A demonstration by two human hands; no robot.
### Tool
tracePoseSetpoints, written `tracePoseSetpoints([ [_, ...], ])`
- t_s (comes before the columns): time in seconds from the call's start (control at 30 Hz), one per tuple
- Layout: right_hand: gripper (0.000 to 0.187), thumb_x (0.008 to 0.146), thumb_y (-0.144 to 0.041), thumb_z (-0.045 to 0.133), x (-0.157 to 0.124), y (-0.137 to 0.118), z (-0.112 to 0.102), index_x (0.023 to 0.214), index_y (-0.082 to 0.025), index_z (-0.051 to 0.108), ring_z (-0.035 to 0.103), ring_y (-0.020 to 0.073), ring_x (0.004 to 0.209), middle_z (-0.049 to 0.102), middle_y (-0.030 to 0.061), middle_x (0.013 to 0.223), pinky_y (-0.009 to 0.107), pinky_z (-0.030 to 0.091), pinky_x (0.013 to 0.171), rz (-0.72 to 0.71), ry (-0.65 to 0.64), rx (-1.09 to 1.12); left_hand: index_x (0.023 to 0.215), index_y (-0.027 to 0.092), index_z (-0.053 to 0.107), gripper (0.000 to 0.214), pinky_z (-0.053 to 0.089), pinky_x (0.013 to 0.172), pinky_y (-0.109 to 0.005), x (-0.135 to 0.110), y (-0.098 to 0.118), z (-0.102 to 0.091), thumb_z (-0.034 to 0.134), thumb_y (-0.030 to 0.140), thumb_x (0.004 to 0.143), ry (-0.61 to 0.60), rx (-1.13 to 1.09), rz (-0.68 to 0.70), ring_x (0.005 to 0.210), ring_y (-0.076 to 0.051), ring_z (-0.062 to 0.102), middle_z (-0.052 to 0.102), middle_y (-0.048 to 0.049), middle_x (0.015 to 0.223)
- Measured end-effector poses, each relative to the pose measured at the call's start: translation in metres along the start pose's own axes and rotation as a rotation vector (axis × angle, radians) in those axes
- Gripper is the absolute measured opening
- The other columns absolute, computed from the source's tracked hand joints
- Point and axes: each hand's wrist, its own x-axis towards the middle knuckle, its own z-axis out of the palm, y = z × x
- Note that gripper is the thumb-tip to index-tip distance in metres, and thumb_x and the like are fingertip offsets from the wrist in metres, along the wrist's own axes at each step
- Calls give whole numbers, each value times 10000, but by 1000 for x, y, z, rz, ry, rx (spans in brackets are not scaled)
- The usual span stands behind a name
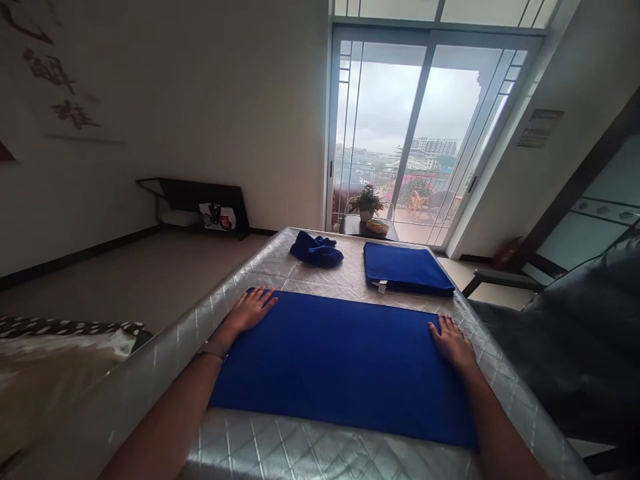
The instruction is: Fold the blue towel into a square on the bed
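Observation:
A large blue towel (345,363) lies spread flat on a plastic-wrapped quilted mattress (310,453). My left hand (250,310) lies flat and open on the towel's far left corner. On its right edge rests my right hand (453,341), fingers stretched out. Farther back sit a neatly folded blue towel (406,268) on the right and a crumpled blue towel (317,249) on the left.
A sliding glass door (425,133) opens onto a balcony with a potted plant (367,201) on a small table. A dark leaning panel (200,197) stands by the left wall. A dark grey seat (585,347) is at the right. Patterned fabric (65,328) lies at the left.

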Motion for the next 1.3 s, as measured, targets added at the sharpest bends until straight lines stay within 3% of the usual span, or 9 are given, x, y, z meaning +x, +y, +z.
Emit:
tracePoseSetpoints([
  [0.2, 673, 979, -487, 173, -4, -1, -12, 1542, -119, 199, 157, 212, 1475, 178, 71, 1612, 407, 139, 1195, -11, -29, -56, 1541, 256, 184, 625, 74, 1181, -470, 5, -10, 7, 224, 559, 995, 0, 8, 2, 1494, -252, 108, 135, -102, 1630],
  [0.3, 647, 980, -411, 196, -14, -20, -21, 1523, -63, 240, 160, 219, 1473, 201, 97, 1604, 397, 124, 1197, -43, 38, -84, 1542, 254, 183, 656, 85, 1178, -487, 6, -9, 8, 224, 593, 982, 5, 8, -2, 1489, -271, 129, 141, -109, 1628],
  [0.43, 632, 988, -372, 184, -35, -88, -28, 1491, -5, 290, 157, 190, 1474, 263, 151, 1577, 338, 112, 1194, -312, 102, -2, 1537, 256, 207, 657, 108, 1177, -491, 5, -7, 8, 240, 600, 978, 24, 21, -12, 1484, -278, 156, 154, -110, 1625],
  [0.6, 694, 997, -499, 124, -59, -188, -24, 1529, -64, 220, 117, 184, 1481, 203, 109, 1598, 334, 93, 1197, -569, -42, 146, 1536, 266, 214, 619, 127, 1176, -493, 3, -4, 5, 264, 555, 991, 34, 42, 1, 1482, -274, 169, 173, -98, 1622],
  [0.73, 756, 980, -579, 113, -59, -218, -15, 1541, -76, 167, 64, 184, 1486, 126, 93, 1613, 343, 56, 1199, -581, -158, 164, 1534, 265, 220, 608, 124, 1180, -479, 1, -3, 3, 256, 544, 995, 33, 46, -2, 1481, -259, 180, 183, -96, 1619],
  [0.87, 777, 968, -617, 111, -47, -189, -9, 1548, -100, 141, 57, 166, 1485, 108, 72, 1618, 338, 20, 1199, -534, -151, 122, 1533, 274, 221, 611, 122, 1182, -475, 1, -3, 3, 240, 557, 992, 41, 46, -17, 1480, -258, 181, 187, -92, 1620],
  [1.0, 744, 975, -590, 124, -30, -118, -10, 1551, -119, 128, 59, 150, 1484, 112, 51, 1622, 328, 21, 1198, -385, -139, 55, 1536, 279, 205, 601, 139, 1178, -481, 2, -4, 3, 238, 541, 997, 17, 71, -14, 1485, -253, 161, 179, -91, 1622],
  [1.17, 708, 981, -534, 142, -9, -29, -10, 1550, -114, 131, 77, 184, 1485, 125, 60, 1622, 384, 69, 1200, -72, -96, -29, 1530, 281, 231, 593, 128, 1182, -468, 4, -5, 6, 254, 537, 996, 31, 72, -18, 1480, -249, 184, 195, -78, 1620],
  [1.3, 706, 979, -518, 142, -1, -3, -5, 1549, -102, 133, 94, 206, 1485, 124, 76, 1621, 409, 93, 1200, -5, -62, -35, 1519, 306, 264, 579, 142, 1175, -474, 6, -9, 10, 260, 545, 992, 70, 39, -26, 1474, -263, 201, 219, -58, 1616],
])
